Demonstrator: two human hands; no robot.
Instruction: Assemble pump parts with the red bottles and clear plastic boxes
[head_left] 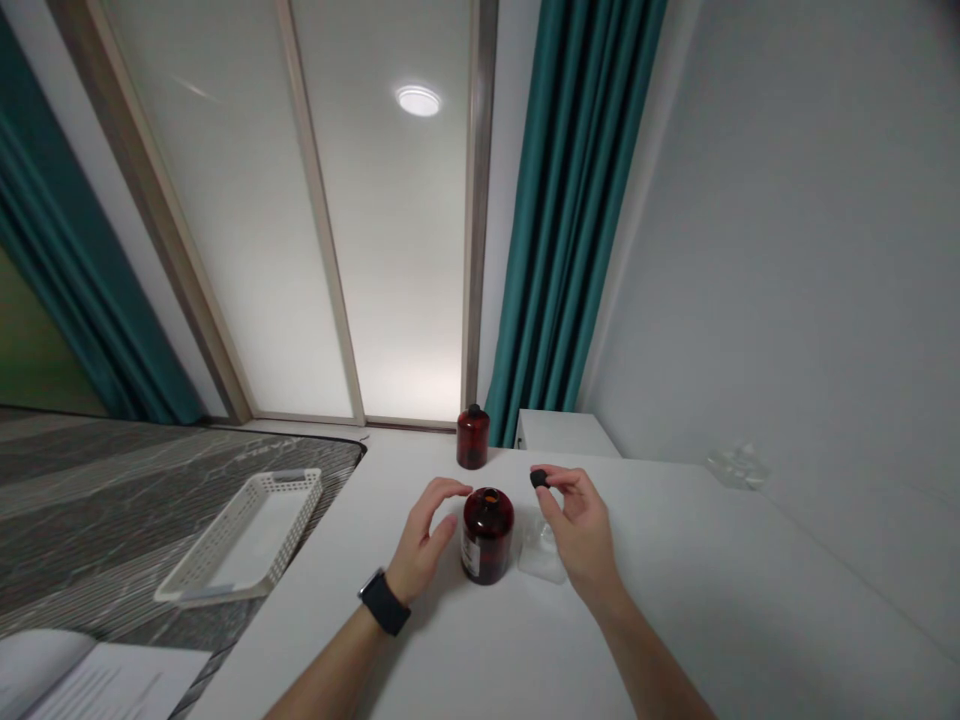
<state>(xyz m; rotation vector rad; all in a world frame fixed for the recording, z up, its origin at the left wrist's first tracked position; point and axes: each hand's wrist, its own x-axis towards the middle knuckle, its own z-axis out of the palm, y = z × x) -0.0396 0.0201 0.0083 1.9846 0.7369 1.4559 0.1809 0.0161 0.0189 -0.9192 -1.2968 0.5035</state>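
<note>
A dark red bottle (487,535) stands uncapped on the white table (675,600), its orange mouth showing. My left hand (425,540) curves around the bottle's left side, fingertips at its shoulder, fingers apart. My right hand (576,525) is raised just right of the bottle and pinches a small black cap (539,479) between thumb and fingers. A second dark red bottle (472,437) with its black cap on stands farther back. A small clear plastic piece (541,552) lies on the table below my right hand.
A white slotted tray (247,540) sits at the left on a grey patterned surface (112,500). An open paper booklet (97,680) lies at the lower left. Teal curtains (577,220) hang behind. A clear crumpled wrapper (739,465) lies at the far right by the wall.
</note>
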